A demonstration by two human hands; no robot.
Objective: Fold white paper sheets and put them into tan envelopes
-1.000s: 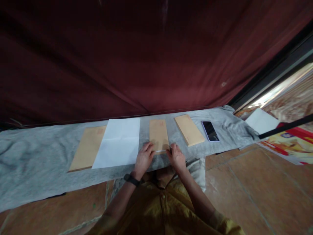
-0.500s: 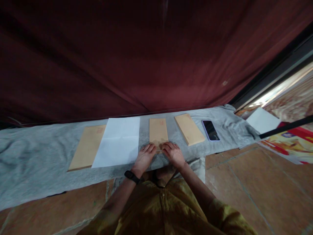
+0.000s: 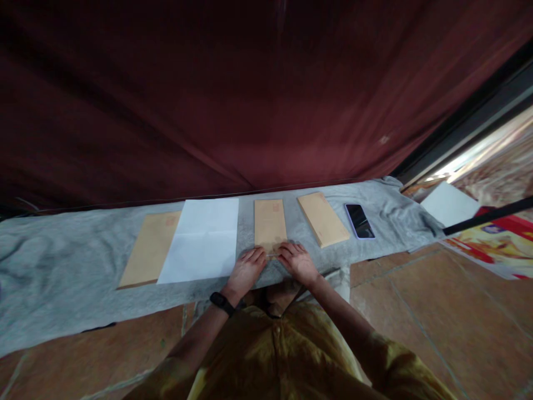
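A brown paper envelope [image 3: 270,223] with a small red printed mark near its far end lies lengthwise in front of me on the grey cloth. My left hand [image 3: 249,269] is closed on the left corner of its near end, fingers together. On the right corner, my right hand [image 3: 298,263] grips the same end in a like way. Between the fingertips a thin pale line runs across the envelope, like a fold or flap edge. The fingertips partly hide that end.
Left of my hands, a creased white paper sheet [image 3: 204,239] partly covers brown envelopes [image 3: 149,247]. To the right lie a stack of envelopes [image 3: 323,219] and a phone [image 3: 360,221]. The grey cloth [image 3: 79,266] covers the narrow surface, with a dark red curtain [image 3: 250,111] behind.
Both hands stay at the envelope's near end with only slight finger movement. A pale line between the fingertips shows more clearly. The view has shifted a little.
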